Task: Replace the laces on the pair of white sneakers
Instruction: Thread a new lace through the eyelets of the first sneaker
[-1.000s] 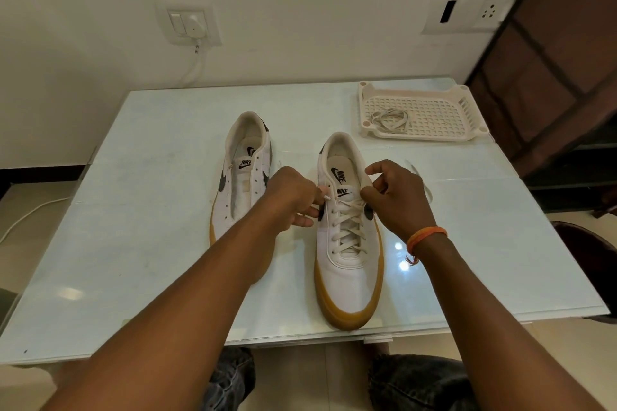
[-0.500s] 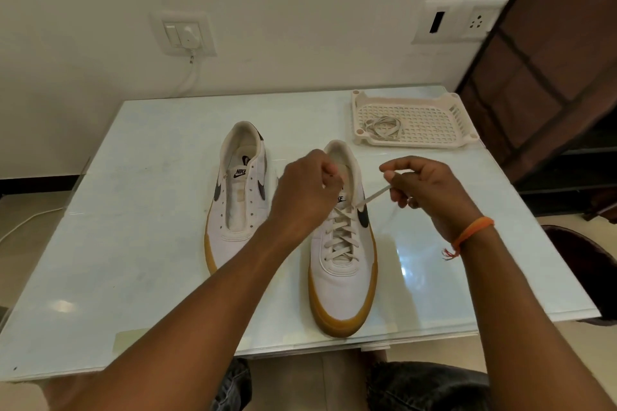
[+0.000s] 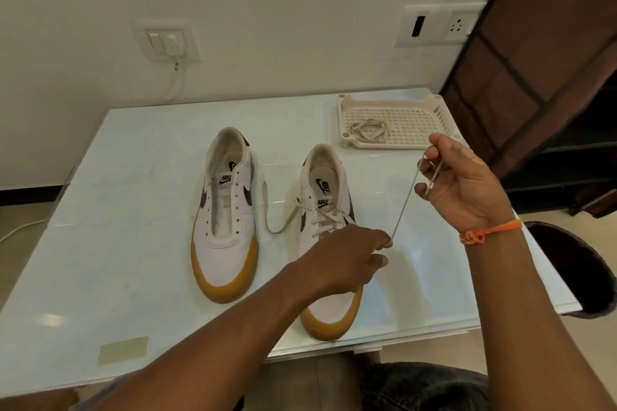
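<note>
Pulling lace farther out than before, both hands' grip pinching it.

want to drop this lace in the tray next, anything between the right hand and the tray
Nothing visible does. The right hand holds the lace up just in front of the tray, with only bare table between. The tray already holds another lace. The left hand pinches the lace's lower part over the laced sneaker.

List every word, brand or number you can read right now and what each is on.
"NIKE" with a swoosh: tongue label of the unlaced left white gum-soled sneaker.
"NIKE" with a swoosh: insole of the laced right white sneaker.
"NIKE": tongue label of that right sneaker.
No other text is readable.
</note>
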Available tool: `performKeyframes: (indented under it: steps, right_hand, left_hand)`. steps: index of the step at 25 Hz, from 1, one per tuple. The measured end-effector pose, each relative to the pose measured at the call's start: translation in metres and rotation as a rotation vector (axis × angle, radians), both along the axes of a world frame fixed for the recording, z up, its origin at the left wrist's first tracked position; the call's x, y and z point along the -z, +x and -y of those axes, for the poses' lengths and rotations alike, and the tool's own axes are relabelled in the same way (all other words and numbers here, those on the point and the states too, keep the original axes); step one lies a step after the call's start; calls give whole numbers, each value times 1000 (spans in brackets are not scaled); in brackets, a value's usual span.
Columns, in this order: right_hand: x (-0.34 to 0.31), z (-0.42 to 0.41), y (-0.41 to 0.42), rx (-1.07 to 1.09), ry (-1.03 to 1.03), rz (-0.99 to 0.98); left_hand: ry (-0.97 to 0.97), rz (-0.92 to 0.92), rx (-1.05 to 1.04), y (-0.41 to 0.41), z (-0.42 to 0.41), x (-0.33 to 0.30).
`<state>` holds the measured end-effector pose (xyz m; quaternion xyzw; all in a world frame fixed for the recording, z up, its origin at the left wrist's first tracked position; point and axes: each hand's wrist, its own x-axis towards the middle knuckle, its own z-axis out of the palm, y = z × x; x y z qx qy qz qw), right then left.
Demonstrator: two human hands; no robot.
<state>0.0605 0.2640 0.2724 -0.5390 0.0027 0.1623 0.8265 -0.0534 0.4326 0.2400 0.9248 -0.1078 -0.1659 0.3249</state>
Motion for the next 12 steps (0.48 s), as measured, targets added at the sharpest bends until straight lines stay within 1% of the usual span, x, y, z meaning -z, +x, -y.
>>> performKeyframes:
  steps: [3, 6, 9, 12]
  right_hand:
    - [6, -3, 1, -44, -36, -48]
    - [8, -11, -1, -77, 10, -44]
    - [10, -19, -4, -33, -93, 42]
    - [11, -23, -6, -26, -164, 43]
  left_hand:
    - [72, -32, 23, 0, 3, 0]
    - [84, -56, 26, 0, 2, 1]
    - [155, -66, 93, 1, 1, 2]
    - [178, -64, 127, 3, 2, 5]
